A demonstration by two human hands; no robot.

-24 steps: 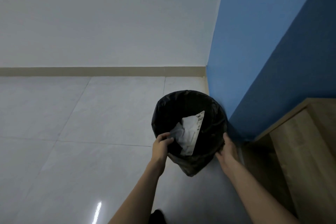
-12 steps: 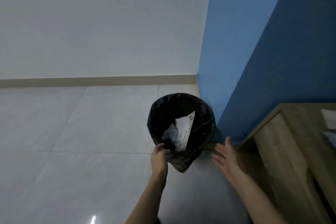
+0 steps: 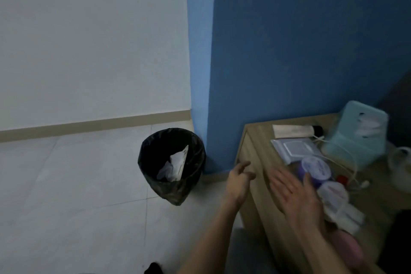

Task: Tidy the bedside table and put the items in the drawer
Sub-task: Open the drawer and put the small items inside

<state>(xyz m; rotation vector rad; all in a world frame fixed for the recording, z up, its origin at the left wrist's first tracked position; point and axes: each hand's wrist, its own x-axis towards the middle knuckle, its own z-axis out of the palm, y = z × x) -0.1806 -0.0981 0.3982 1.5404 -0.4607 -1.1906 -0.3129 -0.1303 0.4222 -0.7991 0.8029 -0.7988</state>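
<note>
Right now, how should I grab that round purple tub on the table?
Take the purple tub by its round sides, coming down from above. It stands upright with its flat lid up, cables run beside it, and the open right hand is already next to it.

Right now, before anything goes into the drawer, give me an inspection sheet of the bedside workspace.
Surface: wooden bedside table, crowded.
Job's things: purple round tub with white lid, clear plastic packet, white tube, mint tissue box, small red cap, white wrapped packs, pink object.
Clutter: black lined waste bin on the floor holds white wrappers.
Grip: left hand open, empty; right hand open over the table, blurred.
Cables: white cable across the tabletop.
Surroundings: blue wall, pale tiled floor; drawer not seen.
</note>
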